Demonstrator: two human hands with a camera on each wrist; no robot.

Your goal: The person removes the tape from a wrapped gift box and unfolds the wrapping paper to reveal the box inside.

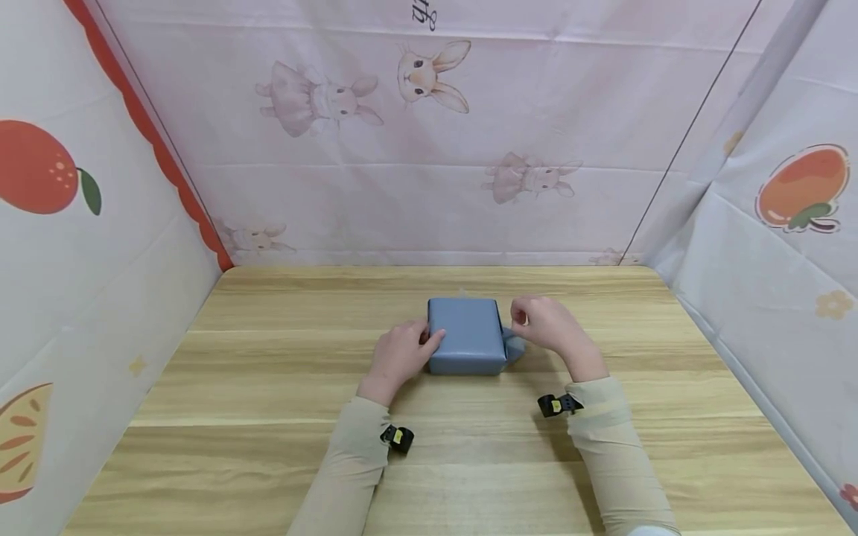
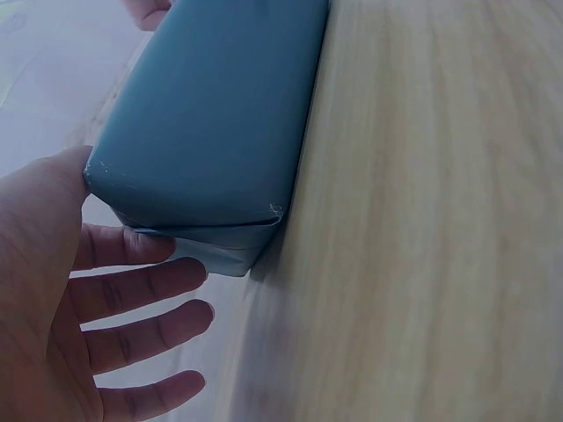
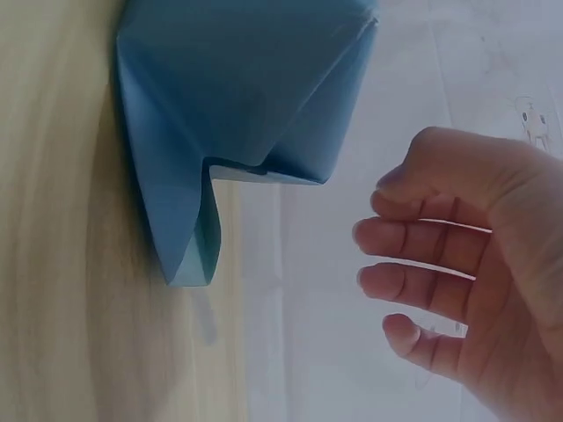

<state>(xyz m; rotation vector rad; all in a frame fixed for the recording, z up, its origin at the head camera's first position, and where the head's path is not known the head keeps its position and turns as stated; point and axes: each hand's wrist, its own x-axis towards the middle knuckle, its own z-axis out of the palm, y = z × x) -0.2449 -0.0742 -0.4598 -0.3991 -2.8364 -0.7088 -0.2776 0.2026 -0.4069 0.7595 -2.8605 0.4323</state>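
Note:
A blue paper-wrapped box (image 1: pixel 465 327) sits on the table. My left hand (image 1: pixel 398 356) grips its left end, thumb over the top edge. In the left wrist view, the left index finger (image 2: pixel 123 248) lies against the end face, the other fingers spread below it. At the box's right end, a folded paper flap (image 3: pixel 176 207) sticks out, a pointed fold open at its tip. Beside that flap, my right hand (image 1: pixel 546 324) is apart from the paper, with loosely bent fingers. Its thumb and index tips are close together in the right wrist view; nothing shows between them.
The wood-grain table (image 1: pixel 281 432) reaches back to a pink rabbit-print curtain (image 1: pixel 429 216). Fruit-print cloths (image 1: pixel 791 298) hang along both sides. A small translucent piece (image 1: pixel 462 292) shows behind the box. Each sleeved wrist carries a black camera (image 1: pixel 553 406).

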